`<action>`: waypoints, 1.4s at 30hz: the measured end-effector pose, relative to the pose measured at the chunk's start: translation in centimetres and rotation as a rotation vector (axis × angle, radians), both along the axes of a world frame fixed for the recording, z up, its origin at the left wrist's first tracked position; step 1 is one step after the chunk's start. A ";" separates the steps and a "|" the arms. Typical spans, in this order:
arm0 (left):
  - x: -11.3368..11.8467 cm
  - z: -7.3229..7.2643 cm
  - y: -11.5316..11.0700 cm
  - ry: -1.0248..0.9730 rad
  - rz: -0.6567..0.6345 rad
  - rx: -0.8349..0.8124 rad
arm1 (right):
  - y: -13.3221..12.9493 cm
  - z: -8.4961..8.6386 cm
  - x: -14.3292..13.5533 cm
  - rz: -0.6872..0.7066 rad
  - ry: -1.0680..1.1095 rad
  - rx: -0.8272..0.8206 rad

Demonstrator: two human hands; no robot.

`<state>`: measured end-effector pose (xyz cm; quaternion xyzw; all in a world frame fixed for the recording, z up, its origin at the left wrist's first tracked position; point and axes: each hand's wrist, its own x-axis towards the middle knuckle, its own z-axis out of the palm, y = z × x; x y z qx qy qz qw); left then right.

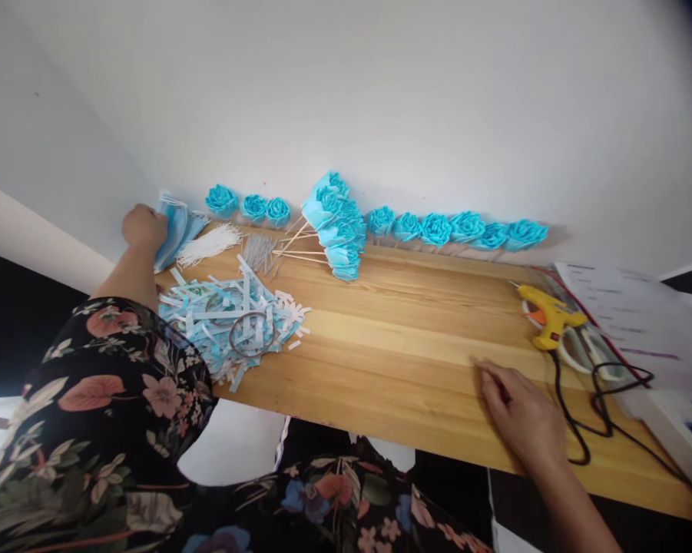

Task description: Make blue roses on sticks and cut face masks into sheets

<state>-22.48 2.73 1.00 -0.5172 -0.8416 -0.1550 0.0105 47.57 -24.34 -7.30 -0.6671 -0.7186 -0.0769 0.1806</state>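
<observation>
At the far left end of the table, my left hand (144, 226) is closed at the edge of a stack of blue face masks (177, 230); its fingertips are partly hidden. My right hand (521, 415) rests on the wood near the front right, fingers loosely bent and apart from the thumb, holding nothing visible. Beside the masks lie a bundle of white cords (210, 244) and a bundle of thin grey strips (257, 252). A pile of blue and white cut scraps (236, 322) spreads in front of them, with a dark ring (252, 336) on top.
Blue crepe-like flowers (436, 229) line the wall, and a bunch of blue flowers on sticks (339, 226) lies mid-row. Right of my right hand are a yellow glue gun (550, 311), its black cord (570, 430), white-handled scissors (599, 357) and printed papers (634, 315).
</observation>
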 end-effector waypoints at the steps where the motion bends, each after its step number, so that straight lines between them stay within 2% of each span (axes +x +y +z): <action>1: 0.4 0.5 -0.5 0.001 0.096 0.063 | 0.0 0.0 0.0 0.006 0.000 0.002; 3: 1.2 1.7 -1.5 0.008 0.267 0.161 | 0.0 0.0 0.0 0.016 0.003 0.011; 5: 1.7 2.8 -2.4 0.004 0.281 0.183 | 0.1 0.0 0.0 0.020 0.008 0.021; 8: 2.2 4.3 -3.7 0.091 0.178 0.045 | 0.2 0.0 -0.1 0.022 0.014 0.016; 12: 3.1 6.1 -4.5 0.381 -0.045 -0.184 | 0.1 0.2 -0.3 0.024 0.019 0.006; 14: 3.9 6.9 -4.4 0.458 -0.086 -0.223 | 0.1 0.4 -0.4 0.023 0.021 -0.012; 17: 5.2 8.8 -4.0 0.486 -0.076 -0.240 | 0.0 0.8 -0.7 0.016 0.031 -0.049; 20: 6.8 11.8 -4.6 0.396 0.031 -0.121 | -0.1 1.1 -0.9 0.005 0.085 -0.068; 22: 8.4 14.0 -6.0 0.263 0.075 0.064 | -0.2 1.3 -1.0 0.004 0.150 -0.088; 23: 9.5 14.9 -7.0 0.179 0.037 0.200 | -0.3 1.4 -1.0 0.005 0.189 -0.097; 25: 12.5 15.7 -9.5 -0.003 -0.169 0.463 | -0.3 1.5 -1.1 0.019 0.297 -0.112; 27: 16.6 15.2 -12.2 -0.315 -0.394 0.518 | -0.2 1.6 -1.8 0.041 0.486 -0.125; 30: 24.3 12.6 -15.7 -0.786 -0.745 0.391 | 0.2 2.3 -4.3 0.073 0.959 -0.246; 31: 27.0 11.5 -16.6 -0.885 -0.828 0.327 | 0.3 2.7 -5.6 0.160 1.130 -0.361; 32: 29.6 10.5 -17.4 -0.959 -0.884 0.258 | 0.5 3.2 -7.0 0.307 1.303 -0.459; 34: 34.1 8.8 -18.5 -1.035 -0.997 0.125 | 0.8 4.2 -9.8 0.589 1.560 -0.569; 36: 37.4 7.5 -19.2 -1.059 -1.076 0.039 | 1.1 5.1 -12.2 0.756 1.724 -0.622; 37: 38.6 7.1 -19.4 -1.051 -1.099 0.024 | 1.3 5.5 -13.1 0.791 1.790 -0.651; 39: 40.0 6.3 -19.6 -0.992 -1.113 0.037 | 1.4 6.0 -14.2 0.715 1.886 -0.631; 42: 40.2 5.7 -19.6 -0.786 -1.116 0.125 | 1.3 6.4 -14.1 0.368 1.923 -0.460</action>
